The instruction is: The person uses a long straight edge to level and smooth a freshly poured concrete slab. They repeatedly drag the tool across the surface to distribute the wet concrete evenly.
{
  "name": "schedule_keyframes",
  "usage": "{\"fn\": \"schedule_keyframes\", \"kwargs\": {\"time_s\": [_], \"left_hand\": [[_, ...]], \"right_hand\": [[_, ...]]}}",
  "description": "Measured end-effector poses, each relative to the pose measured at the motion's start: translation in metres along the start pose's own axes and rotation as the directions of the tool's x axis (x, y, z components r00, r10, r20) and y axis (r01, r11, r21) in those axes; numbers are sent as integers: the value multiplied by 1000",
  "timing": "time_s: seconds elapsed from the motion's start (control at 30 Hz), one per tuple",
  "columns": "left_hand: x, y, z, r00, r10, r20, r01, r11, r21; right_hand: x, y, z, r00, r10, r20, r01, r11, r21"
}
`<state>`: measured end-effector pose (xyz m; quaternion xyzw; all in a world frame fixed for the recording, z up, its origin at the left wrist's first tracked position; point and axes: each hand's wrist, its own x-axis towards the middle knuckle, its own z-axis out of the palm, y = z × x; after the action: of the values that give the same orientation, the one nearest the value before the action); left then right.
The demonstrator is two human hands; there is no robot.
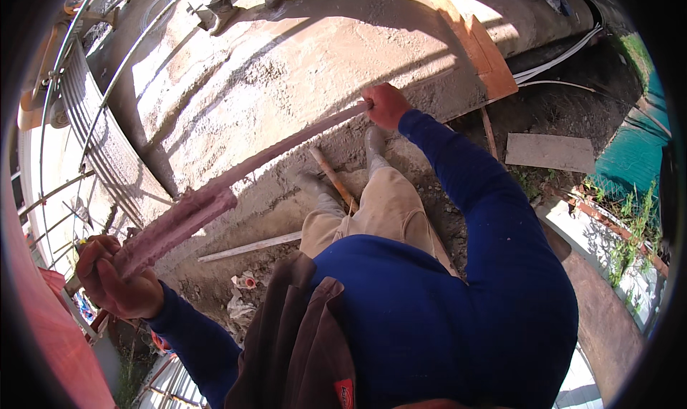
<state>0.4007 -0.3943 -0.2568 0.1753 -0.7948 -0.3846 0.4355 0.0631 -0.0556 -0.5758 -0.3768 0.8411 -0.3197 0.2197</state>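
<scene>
A long, narrow screed board (275,151), caked with wet mortar, slants over the near edge of a rough grey concrete slab (308,58). My left hand (118,276) is closed round its lower left end, where the board looks wider and thickly coated. At the far right end, the fingers of my right hand (386,107) wrap round the thin tip. Some of the slab's surface beneath the board is hidden by it. My boots (375,151) stand just below the board, at the slab's near edge.
Another person's boots (215,12) are on the slab's far side. Corrugated sheet (107,130) and bent rods border the left. A wooden plank (483,58) edges the right. A wooden handle (333,176) lies between my legs, near a pale batten (250,246). Green sheeting (633,148) lies far right.
</scene>
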Motion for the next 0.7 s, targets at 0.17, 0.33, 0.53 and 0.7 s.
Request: {"fn": "schedule_keyframes", "kwargs": {"time_s": [0.17,0.33,0.53,0.7], "left_hand": [[-31,34,123,987,30,155,-42,996,77],[2,46,38,971,232,56,-238,961,141],[61,78,-82,954,86,-287,19,939,345],[10,104,-251,944,-19,-330,127,942,309]], "right_hand": [[-39,105,17,997,72,13,-72,997,3],[-50,8,46,998,9,-54,-6,999,46],[-57,-134,91,977,57,204,-98,976,196],[-53,-203,89,929,-168,331,80,961,264]]}}
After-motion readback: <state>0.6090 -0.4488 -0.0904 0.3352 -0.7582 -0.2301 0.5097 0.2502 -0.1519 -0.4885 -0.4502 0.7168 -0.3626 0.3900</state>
